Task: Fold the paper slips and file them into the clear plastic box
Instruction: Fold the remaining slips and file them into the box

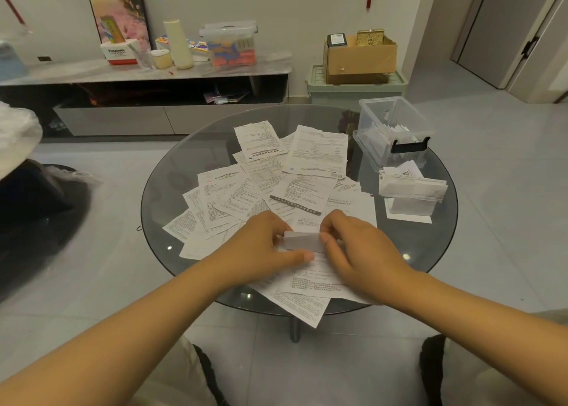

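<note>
Well short of the clear plastic box [392, 129], on the near desk [159, 190] edge, a slip [302, 242] is pinched at each end by curled fingers of left hand [261, 246] and right hand [359, 252]; folding judged underway, creasing and filing next.

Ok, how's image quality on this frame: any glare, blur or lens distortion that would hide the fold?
Head view: dim, warm indoor light; small glare spots on the glass table; wide-angle bending at the edges, seen in the door frame; print on the loose slips too soft to read. The folded slip between left hand and right hand is sharp enough to follow.
</note>
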`<state>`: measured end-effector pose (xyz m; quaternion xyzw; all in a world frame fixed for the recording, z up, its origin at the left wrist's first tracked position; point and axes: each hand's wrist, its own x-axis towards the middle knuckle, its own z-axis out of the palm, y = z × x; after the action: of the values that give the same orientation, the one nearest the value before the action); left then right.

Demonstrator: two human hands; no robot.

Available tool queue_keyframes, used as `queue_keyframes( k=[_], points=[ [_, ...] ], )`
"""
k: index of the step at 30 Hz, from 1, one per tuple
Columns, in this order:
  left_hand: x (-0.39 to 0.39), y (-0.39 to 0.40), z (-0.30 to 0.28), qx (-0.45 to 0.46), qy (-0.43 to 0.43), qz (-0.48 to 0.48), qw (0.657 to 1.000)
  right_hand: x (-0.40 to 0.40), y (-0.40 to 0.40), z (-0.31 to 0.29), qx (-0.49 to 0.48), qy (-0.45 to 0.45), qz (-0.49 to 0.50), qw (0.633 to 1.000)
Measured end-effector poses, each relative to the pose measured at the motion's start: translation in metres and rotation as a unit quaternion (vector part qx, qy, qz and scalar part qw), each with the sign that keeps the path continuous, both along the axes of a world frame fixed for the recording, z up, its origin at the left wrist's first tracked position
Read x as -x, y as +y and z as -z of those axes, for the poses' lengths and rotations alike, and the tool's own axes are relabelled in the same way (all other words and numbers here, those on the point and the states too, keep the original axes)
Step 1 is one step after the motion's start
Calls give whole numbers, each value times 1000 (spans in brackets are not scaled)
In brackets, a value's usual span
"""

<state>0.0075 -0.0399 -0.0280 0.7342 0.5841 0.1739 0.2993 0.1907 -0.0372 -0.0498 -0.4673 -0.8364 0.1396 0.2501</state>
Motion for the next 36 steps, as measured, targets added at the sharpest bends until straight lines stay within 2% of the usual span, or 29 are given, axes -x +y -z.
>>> queue_keyframes(
  k=[6,16,22,27,36],
  points=[
    [-6,7,13,-25,32,-80,996,0,7,3,61,47,25,997],
    [-11,22,15,-16,64,-103,992,5,20,15,65,54,83,993],
    [-12,27,13,15,98,-101,990,8,20,14,60,23,105,992],
    [-3,33,11,51,56,-110,991,4,26,13,66,-10,78,995],
    [1,27,11,26,7,-83,996,-1,24,6,-28,-137,-6,990]
  ],
)
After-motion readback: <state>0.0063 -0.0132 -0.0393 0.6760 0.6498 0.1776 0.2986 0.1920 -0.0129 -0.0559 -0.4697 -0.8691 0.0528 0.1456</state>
